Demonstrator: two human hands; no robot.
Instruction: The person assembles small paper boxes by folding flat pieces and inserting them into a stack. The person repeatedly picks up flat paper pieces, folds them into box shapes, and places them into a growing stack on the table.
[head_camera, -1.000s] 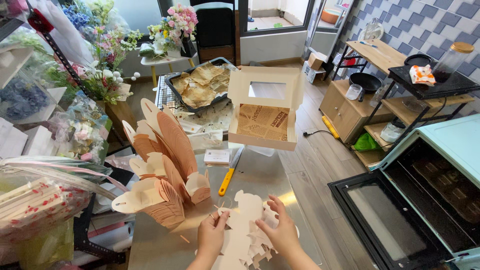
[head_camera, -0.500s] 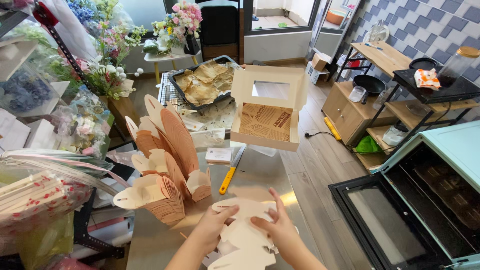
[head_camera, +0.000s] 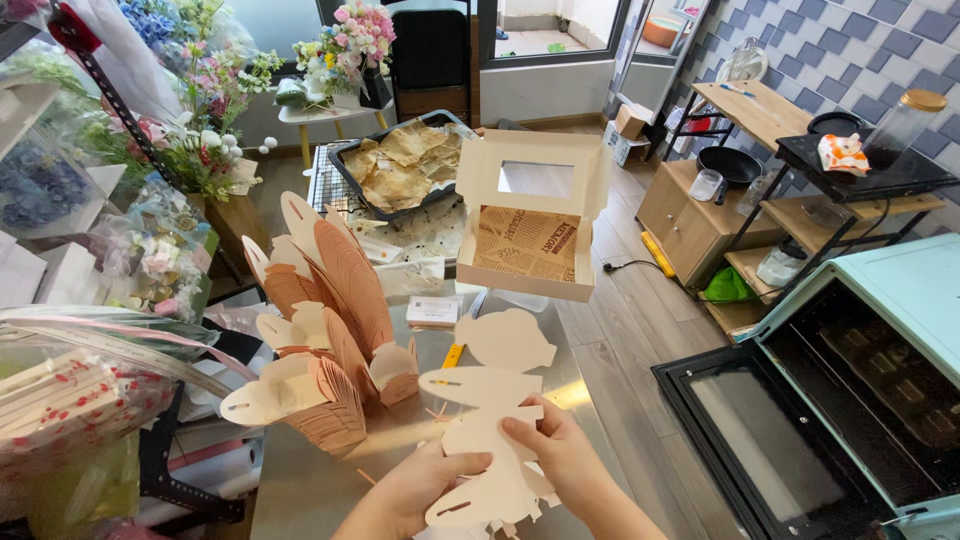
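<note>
Steel-grey and lit by a warm glare, the surface (head_camera: 330, 470) runs away from the camera toward a room full of flowers. Nearest, both hands pinch a flat cream box blank (head_camera: 490, 420) raised above it: the left hand (head_camera: 415, 490) grips its lower left edge, the right hand (head_camera: 555, 455) has its thumb pressed on the blank's middle, fingers behind. Just to the left stands a fanned stack of blanks (head_camera: 325, 330), pinkish-brown on the side that shows. Beyond the held blank lies a yellow-handled knife (head_camera: 455, 352). Farther back an open window-lid box (head_camera: 530, 225) lined with printed paper rests beside a dark baking tray (head_camera: 400, 170) of crumpled brown sheets. At right a mint oven (head_camera: 850, 400) stands with its door down.
</note>
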